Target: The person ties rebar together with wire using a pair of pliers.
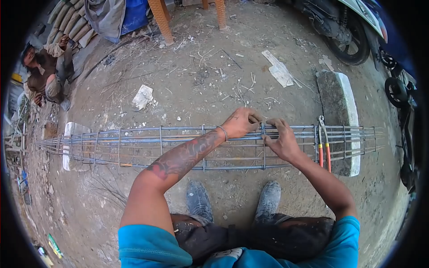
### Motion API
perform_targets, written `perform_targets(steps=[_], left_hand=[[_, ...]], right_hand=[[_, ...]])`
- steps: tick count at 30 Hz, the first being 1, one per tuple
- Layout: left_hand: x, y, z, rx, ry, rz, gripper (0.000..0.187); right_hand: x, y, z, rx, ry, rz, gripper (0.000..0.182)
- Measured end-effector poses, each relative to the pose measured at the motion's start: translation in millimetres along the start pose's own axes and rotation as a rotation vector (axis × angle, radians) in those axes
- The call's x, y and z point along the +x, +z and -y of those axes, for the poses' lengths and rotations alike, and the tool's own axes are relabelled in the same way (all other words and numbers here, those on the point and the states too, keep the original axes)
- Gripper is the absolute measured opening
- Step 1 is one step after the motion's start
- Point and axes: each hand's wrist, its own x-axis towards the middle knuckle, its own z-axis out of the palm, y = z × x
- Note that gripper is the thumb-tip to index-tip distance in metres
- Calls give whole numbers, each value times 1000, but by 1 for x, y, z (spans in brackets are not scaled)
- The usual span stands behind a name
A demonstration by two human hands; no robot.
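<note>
A long cage of steel bars [232, 169] with square stirrups lies across in front of me, its ends on two pale blocks. At its far edge, right of the middle, my left hand [241, 123] is closed by a stirrup [263, 154]; what its fingers pinch is too small to make out. Just right of the same stirrup is my right hand [282, 140], thumb and fingers apart, fingertips near the top bar. Pincers with red and yellow handles [324, 145] hang on the cage farther right.
Under the cage are a right block [351, 102] and a left block [73, 154]. A person [47, 76] squats at the upper left. Orange chair legs [161, 22] stand at the top, a motorcycle wheel [353, 42] at the upper right. Wire scraps [109, 192] lie near my feet.
</note>
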Motion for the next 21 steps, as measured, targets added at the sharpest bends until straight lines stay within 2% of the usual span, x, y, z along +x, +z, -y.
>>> perform_targets(steps=[2, 3, 5, 6, 8, 12, 17, 19, 21], left_hand=[[0, 2, 1, -27, -6, 22, 21], [1, 2, 1, -1, -19, 14, 22], [-1, 4, -1, 29, -34, 14, 22], [-3, 6, -2, 67, -20, -16, 22], [-9, 9, -5, 109, -6, -42, 22], [-20, 13, -13, 281, 77, -122, 22], [-28, 20, -11, 395, 137, -151, 22], [-31, 23, -8, 437, 269, -222, 24], [-32, 24, -9, 438, 264, -211, 25]], right_hand=[[-7, -10, 5, 64, -70, -107, 31], [-6, -13, 2, 61, -67, -106, 31], [-3, -16, -6, -86, -284, -52, 18], [-3, -16, -5, -84, -279, -58, 18], [0, -13, 1, -76, -191, -43, 11], [2, -13, 8, -94, -127, -5, 12], [15, -9, 9, 107, 98, -22, 12], [23, -11, 5, 169, 130, 7, 13], [29, -12, 2, 238, 163, 38, 14]])
